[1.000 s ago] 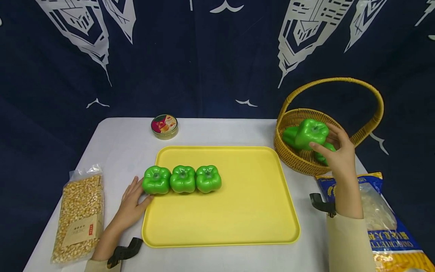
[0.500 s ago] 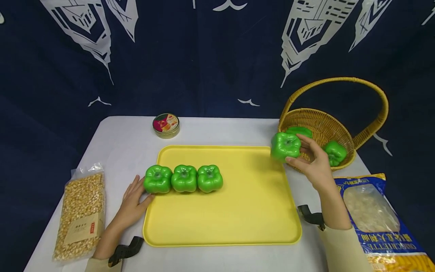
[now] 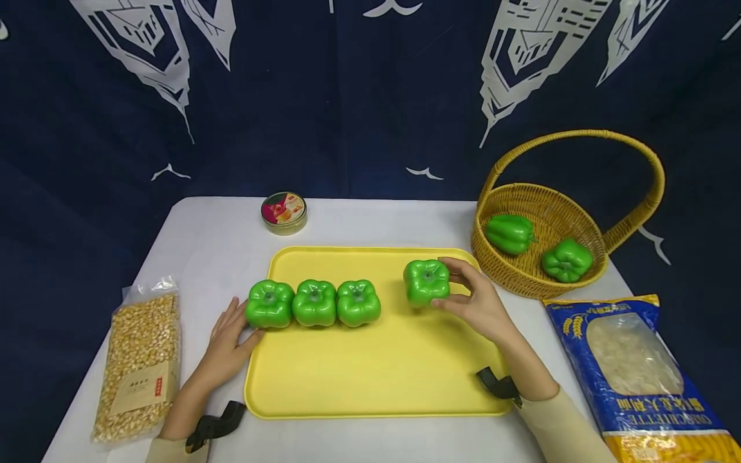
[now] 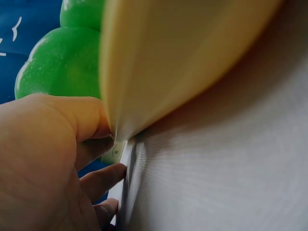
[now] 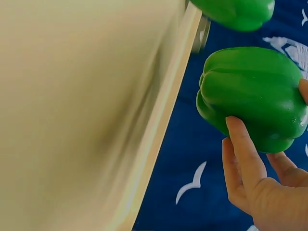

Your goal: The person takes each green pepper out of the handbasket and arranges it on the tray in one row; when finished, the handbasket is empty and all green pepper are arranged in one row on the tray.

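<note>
In the head view, my right hand (image 3: 477, 299) grips a green bell pepper (image 3: 426, 283) above the right half of a yellow tray (image 3: 370, 386). The right wrist view shows fingers and thumb on opposite sides of this pepper (image 5: 252, 96), held off the tray. Three more peppers stand in a row on the tray's left side: a left one (image 3: 269, 305), a middle one (image 3: 314, 303) and a right one (image 3: 359, 303). Beside the left one, my left hand (image 3: 228, 347) rests at the tray's left edge with fingers extended; its thumb touches the rim in the left wrist view.
At the back right stands a wicker basket (image 3: 500, 273) with a tall handle, holding two peppers, one lying (image 3: 511, 233) and one at its right (image 3: 567, 260). A blue pasta bag (image 3: 637, 373) lies in front. Corn kernels in a bag (image 3: 145, 334) lie left; a round tin (image 3: 283, 212) stands behind the tray.
My right hand has carried the pepper out of the basket, leftward and down over the tray. The left hand and the row of three peppers have stayed in place.
</note>
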